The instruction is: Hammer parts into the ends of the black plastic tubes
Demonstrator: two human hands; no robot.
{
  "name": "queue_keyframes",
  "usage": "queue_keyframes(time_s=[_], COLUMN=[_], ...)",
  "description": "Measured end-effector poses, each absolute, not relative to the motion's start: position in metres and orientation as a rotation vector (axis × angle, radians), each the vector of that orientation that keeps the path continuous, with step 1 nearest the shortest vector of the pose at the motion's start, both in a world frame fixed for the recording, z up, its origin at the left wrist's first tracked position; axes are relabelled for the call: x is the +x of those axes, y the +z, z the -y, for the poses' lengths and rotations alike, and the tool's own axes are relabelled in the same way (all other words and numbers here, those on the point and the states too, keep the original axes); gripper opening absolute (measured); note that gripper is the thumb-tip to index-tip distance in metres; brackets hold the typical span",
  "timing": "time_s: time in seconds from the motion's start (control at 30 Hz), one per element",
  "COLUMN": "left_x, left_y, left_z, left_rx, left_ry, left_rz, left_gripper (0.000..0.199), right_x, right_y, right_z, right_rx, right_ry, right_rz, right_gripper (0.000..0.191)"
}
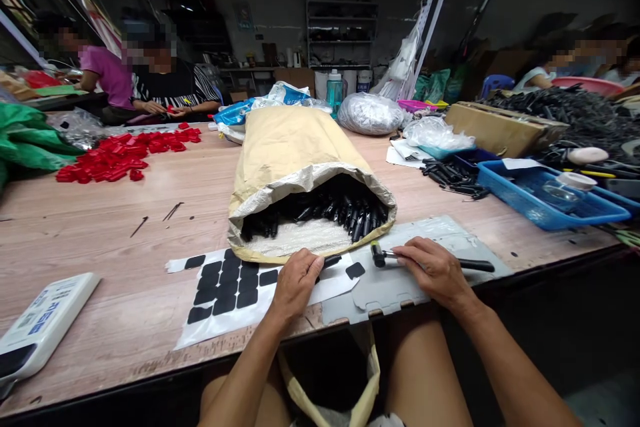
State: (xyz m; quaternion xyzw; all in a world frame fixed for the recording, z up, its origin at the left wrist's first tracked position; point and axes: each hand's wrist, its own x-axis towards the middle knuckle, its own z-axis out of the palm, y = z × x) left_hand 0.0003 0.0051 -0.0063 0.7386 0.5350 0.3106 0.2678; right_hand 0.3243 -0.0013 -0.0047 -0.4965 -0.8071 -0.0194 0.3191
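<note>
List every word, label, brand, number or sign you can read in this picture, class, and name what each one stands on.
None reads clearly.
White box: large blue characters and smaller dark print, too blurred to quote.
White bucket at the back: blue marking, too small.
Wall poster: too small and dark.

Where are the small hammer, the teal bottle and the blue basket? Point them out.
Small hammer (477, 265), head view: its black handle.
Teal bottle (334, 91), head view: its body.
Blue basket (575, 220), head view: its near wall.
</note>
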Motion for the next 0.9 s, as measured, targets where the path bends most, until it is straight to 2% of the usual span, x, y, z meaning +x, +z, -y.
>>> queue_keyframes(time_s=[0.17,0.47,0.63,0.77,0.83,0.9], left_x=[0.001,0.003,0.005,0.004,0.004,0.007], left_y=[-0.005,-0.005,0.026,0.031,0.008,-0.028], left_z=[-0.004,-0.006,0.028,0.076,0.092,0.099], left_rx=[1.999,2.007,1.792,1.573,1.544,1.522], left_ry=[0.820,0.825,0.915,0.430,0.250,0.201], left_rz=[-1.474,-1.481,-1.239,-0.820,-0.893,-1.206], left_gripper=[0.045,0.044,0.035,0.029,0.023,0.022], right_x=[0.355,0.355,0.355,0.354,0.355,0.355], right_y=[-0.014,-0.018,-0.018,-0.019,-0.019,-0.020], right_z=[-0.023,-0.029,-0.027,-0.028,-0.028,-0.028], right_rx=[-1.257,-1.375,-1.368,-1.364,-1.368,-1.373], right_ry=[0.011,0.087,0.040,0.051,0.057,0.052], right_rz=[2.231,2.170,2.145,2.150,2.151,2.147], right_gripper=[0.021,0.020,0.021,0.021,0.021,0.021])
